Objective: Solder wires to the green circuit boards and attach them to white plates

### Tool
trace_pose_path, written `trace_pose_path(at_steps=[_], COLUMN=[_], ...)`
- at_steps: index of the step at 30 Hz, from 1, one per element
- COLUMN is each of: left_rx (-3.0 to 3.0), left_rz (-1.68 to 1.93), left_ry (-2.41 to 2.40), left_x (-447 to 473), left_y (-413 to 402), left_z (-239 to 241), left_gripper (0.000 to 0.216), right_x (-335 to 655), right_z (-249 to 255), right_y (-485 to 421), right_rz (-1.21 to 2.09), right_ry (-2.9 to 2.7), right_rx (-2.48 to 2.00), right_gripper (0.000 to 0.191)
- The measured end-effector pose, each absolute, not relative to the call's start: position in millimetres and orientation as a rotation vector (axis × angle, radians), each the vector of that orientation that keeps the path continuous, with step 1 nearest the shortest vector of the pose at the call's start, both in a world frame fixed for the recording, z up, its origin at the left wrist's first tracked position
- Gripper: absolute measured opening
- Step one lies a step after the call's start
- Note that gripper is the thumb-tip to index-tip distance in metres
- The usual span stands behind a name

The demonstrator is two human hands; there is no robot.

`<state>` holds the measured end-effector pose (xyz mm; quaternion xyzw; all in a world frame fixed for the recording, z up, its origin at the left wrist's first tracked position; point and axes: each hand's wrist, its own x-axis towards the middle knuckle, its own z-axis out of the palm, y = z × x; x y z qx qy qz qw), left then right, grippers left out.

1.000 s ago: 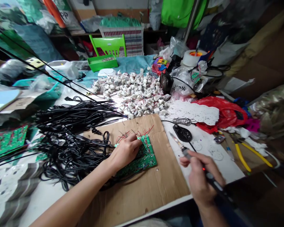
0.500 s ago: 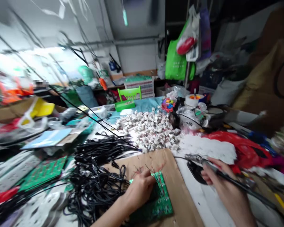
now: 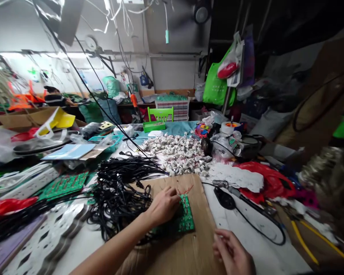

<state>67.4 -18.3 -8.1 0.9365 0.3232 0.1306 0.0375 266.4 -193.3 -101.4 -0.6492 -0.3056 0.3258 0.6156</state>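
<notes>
My left hand point(image 3: 162, 206) lies on a green circuit board point(image 3: 185, 217) with thin red wires, pressing it onto a brown cardboard sheet point(image 3: 177, 248); its fingers are curled over the board's left part. My right hand point(image 3: 232, 254) hovers low over the cardboard's right edge, fingers loosely bent, holding nothing. The soldering iron point(image 3: 235, 192) rests in its coil stand point(image 3: 222, 184) to the right, its black cord looping over the white table.
A tangle of black cables point(image 3: 120, 187) lies left of the cardboard. Behind it is a heap of small white parts point(image 3: 180, 154). More green boards point(image 3: 63, 185), a red bag point(image 3: 271, 181), yellow pliers point(image 3: 306, 244) and tape point(image 3: 231, 127) surround. A person sits far left at the back.
The right hand put the soldering iron into its stand and drew back empty toward me. The camera tilted up, showing the room. The left hand stayed on the board.
</notes>
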Motion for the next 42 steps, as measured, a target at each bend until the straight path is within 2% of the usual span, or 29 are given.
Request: trace_pose_path(at_steps=[3, 7, 12, 17, 19, 21, 24, 27, 30, 31, 32, 35, 36, 38, 42], left_rx=[2.832, 2.667, 2.566, 2.565, 2.555, 2.541, 2.511, 2.491, 2.545, 2.570, 2.592, 2.708, 2.799, 2.944, 2.974], left_rz=[0.631, 0.818, 0.746, 0.594, 0.500, 0.345, -0.058, -0.457, -0.655, -0.667, -0.652, -0.447, -0.319, 0.006, 0.018], left_ry=[0.995, 1.122, 1.161, 1.166, 1.180, 1.202, 1.271, 1.266, 1.140, 1.047, 0.950, 0.778, 0.785, 0.672, 0.437], left_x=[46, -7, -63, -72, -70, -65, -49, -30, -20, -19, -18, -4, 7, 37, 105], left_y=[-44, -100, -151, -146, -136, -127, -114, -106, -95, -87, -77, -26, -3, 45, 123], left_z=[-1, -10, -38, -51, -48, -40, -22, 0, 20, 27, 33, 48, 50, 48, 24], left_gripper=[0.017, 0.022, 0.020, 0.020, 0.034, 0.057, 0.090, 0.109, 0.124, 0.119, 0.104, 0.022, 0.017, 0.025, 0.037], right_x=[270, 269, 265, 253, 246, 240, 237, 238, 242, 244, 245, 248, 248, 249, 250], right_z=[-105, -103, -83, -58, -54, -52, -50, -47, -45, -45, -45, -47, -48, -51, -57], right_y=[-197, -198, -188, -143, -119, -95, -65, -42, -29, -27, -26, -24, -24, -23, -20], right_rz=[0.709, 0.422, 0.437, 0.567, 0.664, 0.773, 0.907, 0.983, 1.039, 1.058, 1.075, 1.090, 1.083, 1.053, 0.959], right_ry=[-0.787, -1.068, -1.141, -1.241, -1.229, -1.170, -1.027, -0.908, -0.854, -0.852, -0.857, -0.907, -0.927, -0.959, -0.995], right_rx=[-1.523, -1.700, -1.852, -1.979, -2.024, -2.075, -2.111, -2.111, -2.101, -2.095, -2.087, -2.070, -2.073, -2.090, -2.127], right_gripper=[0.059, 0.059, 0.048, 0.035, 0.027, 0.023, 0.027, 0.031, 0.031, 0.031, 0.030, 0.027, 0.026, 0.025, 0.023])
